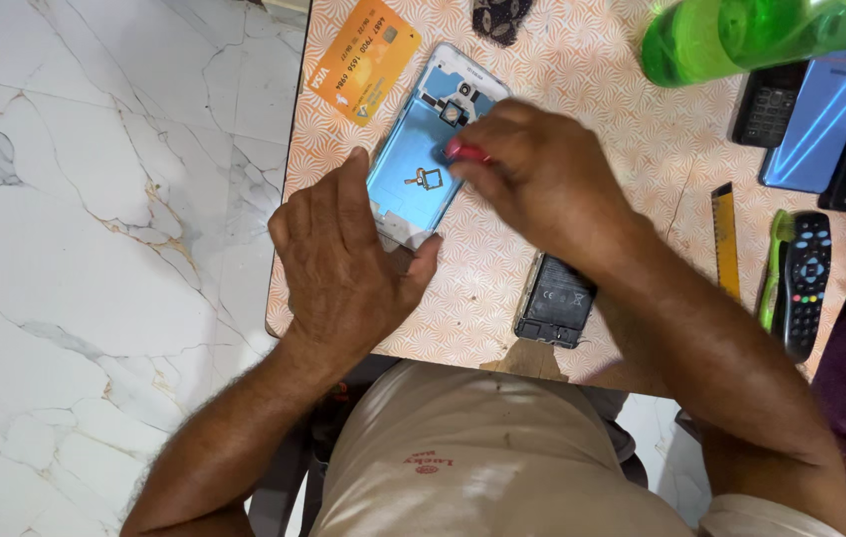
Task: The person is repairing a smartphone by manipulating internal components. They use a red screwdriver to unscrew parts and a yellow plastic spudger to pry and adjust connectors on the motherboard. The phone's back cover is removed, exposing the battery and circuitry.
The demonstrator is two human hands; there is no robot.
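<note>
The phone shell point(423, 149) is lying open side up on the table point(582, 89), near its left edge, with its blue inside showing. Its long side is running slanted, from the near left end up to the far right end where the camera hole is. The left hand point(343, 264) is lying flat and open on the near end of the shell, thumb on one side, pressing it down. The right hand point(532, 174) is closed around a small red tool point(467, 151) and is touching its tip to the middle of the shell, so this hand is nearer to the far end. A black battery point(554, 300) is lying just under the right wrist, near the table's front edge. An orange card point(363, 60) with a small chip square is lying just beyond the shell, to the left. Farther right are a green bottle point(741, 35) on its side, a blue phone point(826, 114), a yellow ruler point(725, 239), a green toothbrush point(773, 268) and a black remote point(806, 283) with coloured buttons.
</note>
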